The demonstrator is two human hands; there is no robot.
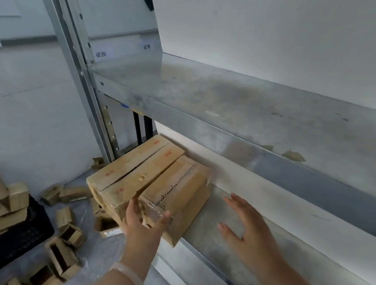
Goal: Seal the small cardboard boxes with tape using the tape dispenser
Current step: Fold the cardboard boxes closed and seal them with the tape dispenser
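Observation:
Two closed cardboard boxes stand side by side at the left end of the lower metal shelf (pixel 231 242). The left box (pixel 131 169) has red print and an untaped seam. Clear tape runs along the seam of the right box (pixel 183 187). My left hand (pixel 142 224) touches the near ends of both boxes with straight, spread fingers. Hovering over the bare shelf to the right of the boxes, my right hand (pixel 248 225) is spread and holds nothing. No tape dispenser is in view.
An upper metal shelf (pixel 252 111) overhangs the boxes. A steel upright (pixel 75 70) stands at the left. Several small cardboard boxes (pixel 66 245) lie scattered on the floor, some in a black crate (pixel 10 241). A white wall is behind.

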